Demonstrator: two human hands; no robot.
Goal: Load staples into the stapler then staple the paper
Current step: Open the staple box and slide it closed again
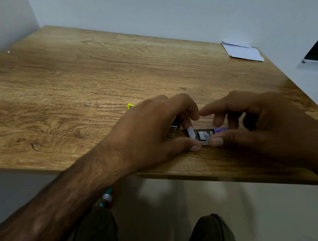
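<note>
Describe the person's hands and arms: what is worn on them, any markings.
The left hand and the right hand are bare: no gloves, no rings showing. The left forearm is hairy, with no sleeve in view. Teal and silver beads show at its underside; whether they are worn on the arm cannot be told.

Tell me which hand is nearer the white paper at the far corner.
Right. The right hand lies nearly straight in front of the paper; the left hand sits farther left.
</note>
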